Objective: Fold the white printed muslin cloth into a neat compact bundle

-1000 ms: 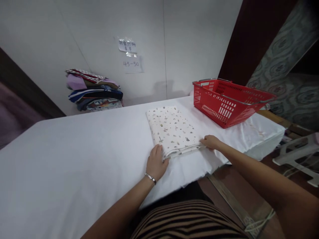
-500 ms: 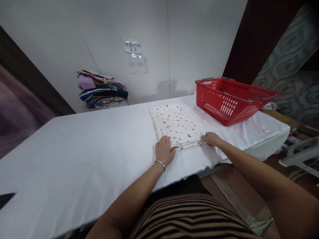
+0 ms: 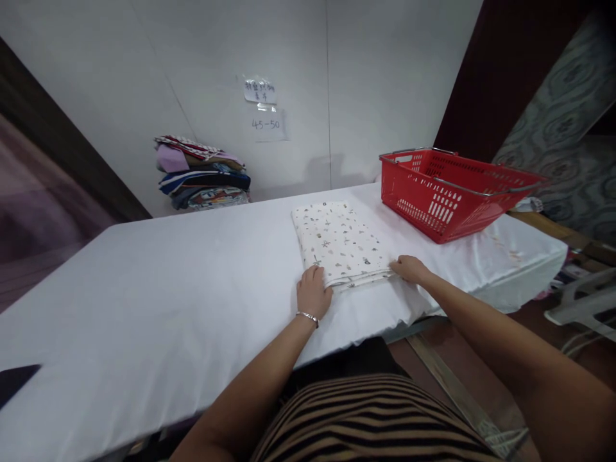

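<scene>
Left hand [image 3: 314,292] lies palm down at the near left corner of the folded printed cloth [image 3: 339,242], fingers loosely curled, fingertips touching the cloth's edge; cannot tell if it actually pinches the layers; silver bracelet [image 3: 308,316] on that wrist. Right hand [image 3: 408,268] sits at the near right corner of the same cloth, fingers bent down onto the edge; grip or just a press, cannot tell. Cloth is white with small scattered dark and tan motifs, folded into a flat rectangle with several layers showing along the near edge; it lies between the two hands and runs away from them, flat on the white-covered table [image 3: 168,289]. Red plastic basket [image 3: 447,192] with metal handles stands beyond the right hand and further to the right, on the same table, near the cloth's far right corner but apart from it. Stack of folded clothes [image 3: 202,173] in mixed colours sits well beyond the left hand and to the left, against the wall at the table's far edge. Two paper notes [image 3: 264,109] are stuck on the wall beyond the cloth, lower one reads 45-50. Striped garment [image 3: 366,417] of the person fills the bottom, nearer than both hands.
</scene>
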Demonstrator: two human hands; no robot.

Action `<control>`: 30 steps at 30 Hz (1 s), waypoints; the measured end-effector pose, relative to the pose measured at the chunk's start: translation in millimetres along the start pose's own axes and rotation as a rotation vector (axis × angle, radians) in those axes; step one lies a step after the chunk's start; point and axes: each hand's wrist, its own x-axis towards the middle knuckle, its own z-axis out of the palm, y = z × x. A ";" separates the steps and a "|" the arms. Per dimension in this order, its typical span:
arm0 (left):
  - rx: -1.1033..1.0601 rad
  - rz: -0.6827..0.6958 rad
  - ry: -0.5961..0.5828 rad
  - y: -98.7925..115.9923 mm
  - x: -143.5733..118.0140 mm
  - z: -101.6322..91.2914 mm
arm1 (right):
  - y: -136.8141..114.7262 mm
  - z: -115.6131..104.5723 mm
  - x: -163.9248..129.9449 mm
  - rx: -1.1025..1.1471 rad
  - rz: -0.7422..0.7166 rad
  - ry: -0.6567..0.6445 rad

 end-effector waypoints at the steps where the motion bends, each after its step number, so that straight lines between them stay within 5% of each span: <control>1: 0.012 0.022 0.003 -0.2 0.9 -2.2 | 0.0 0.0 0.0 0.000 -0.001 -0.002; 7: 0.079 0.166 -0.028 -2.0 -4.7 -8.0 | -1.3 -0.2 -1.5 -0.008 -0.011 0.007; 18: -0.005 -0.022 0.007 -4.3 -9.4 -3.0 | 0.5 1.4 -0.1 -0.009 -0.020 0.007; 30: 0.100 0.119 0.019 -8.1 -26.0 -8.8 | -2.7 2.1 -1.9 0.034 -0.055 0.033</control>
